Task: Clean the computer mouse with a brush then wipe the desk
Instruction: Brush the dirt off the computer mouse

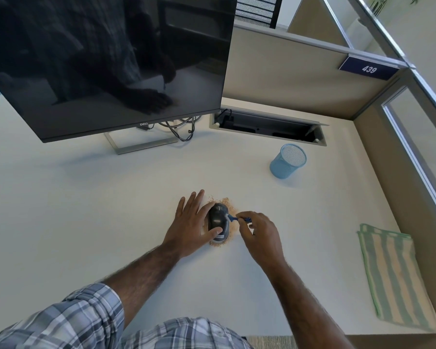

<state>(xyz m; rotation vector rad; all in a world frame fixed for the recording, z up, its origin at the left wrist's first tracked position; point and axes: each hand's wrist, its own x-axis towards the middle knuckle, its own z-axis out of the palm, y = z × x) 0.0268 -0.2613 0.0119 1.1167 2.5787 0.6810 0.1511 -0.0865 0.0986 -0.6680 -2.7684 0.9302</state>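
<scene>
Mouse (218,222): dark, sat mid-table on the white table (86,210), ringed by tan crumbs (230,206), thickest on the far and right sides. It is steadied by the left hand (190,222), with fingers straight and spread along the left flank and the thumb laid across the near end. The right hand (258,233) is pinched on a small blue brush (235,218), bristle end touching the mouse's right edge. Step is judged as brushing. The wipe is not yet started and crumbs are left on the table.

Handling, judged: light, rigid plastic shell, smooth, likely to skate under brush strokes. It is best pinned at the flanks or rear hump, with buttons and wheel left clear for the bristles. No cable can be made out. Not fragile, though the wheel should be brushed gently.

Further out: a striped green cloth (393,278) is folded at the right table edge, well apart, needed for the wipe. A blue mesh cup (287,161) is set beyond the mouse, to the right. The monitor (111,66) is at far left, with an open cable hatch (267,127) beside it.
</scene>
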